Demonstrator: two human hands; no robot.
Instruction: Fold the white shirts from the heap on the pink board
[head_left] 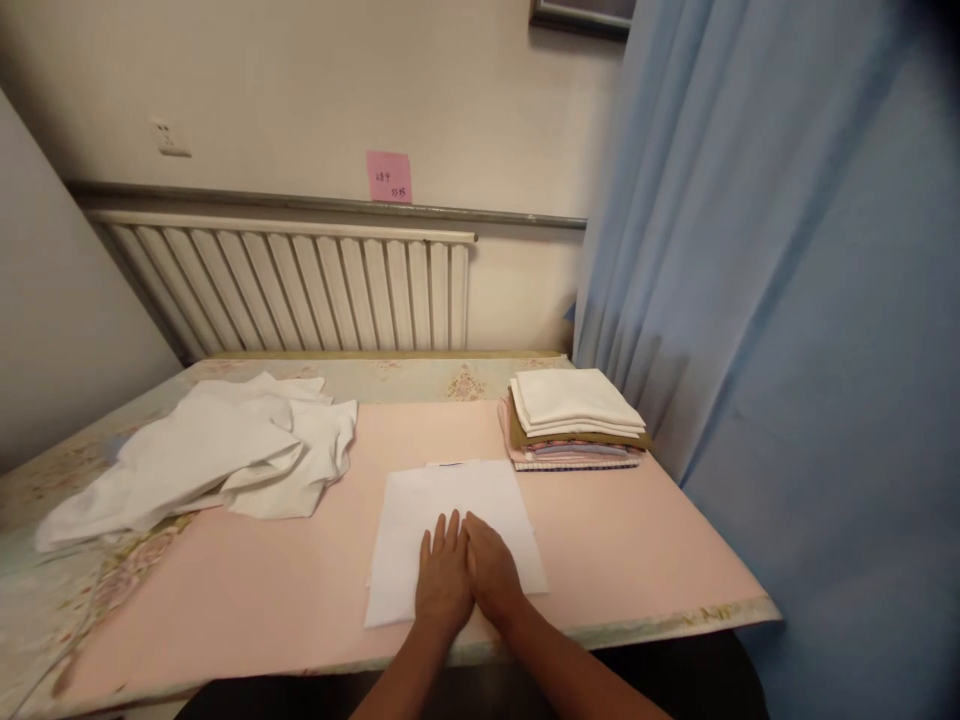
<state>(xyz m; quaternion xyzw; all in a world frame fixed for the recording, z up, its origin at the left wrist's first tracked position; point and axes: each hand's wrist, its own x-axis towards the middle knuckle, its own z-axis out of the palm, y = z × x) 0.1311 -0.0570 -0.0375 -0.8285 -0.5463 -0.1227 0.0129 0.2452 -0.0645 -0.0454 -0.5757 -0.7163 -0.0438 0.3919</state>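
Observation:
A folded white cloth [397, 530] lies flat in front of me, roughly rectangular, on a pink sheet. My left hand [444, 580] rests on it palm down, fingers stretched out and slightly apart. Right beside it, touching it, my right hand [493, 570] presses on the same cloth, tilted towards the left hand. Its fingers look extended, though some are partly hidden. Neither hand grips anything. Both hands cover the cloth's near middle part.
A loose heap of white cloth [225, 450] lies at the left. Back right stands a stack of folded fabrics [577, 405], white on top. The pink sheet [285, 590] covers a floral tablecloth [420, 378]. A blue curtain [810, 350] hangs along the right; a radiator [322, 285] is behind.

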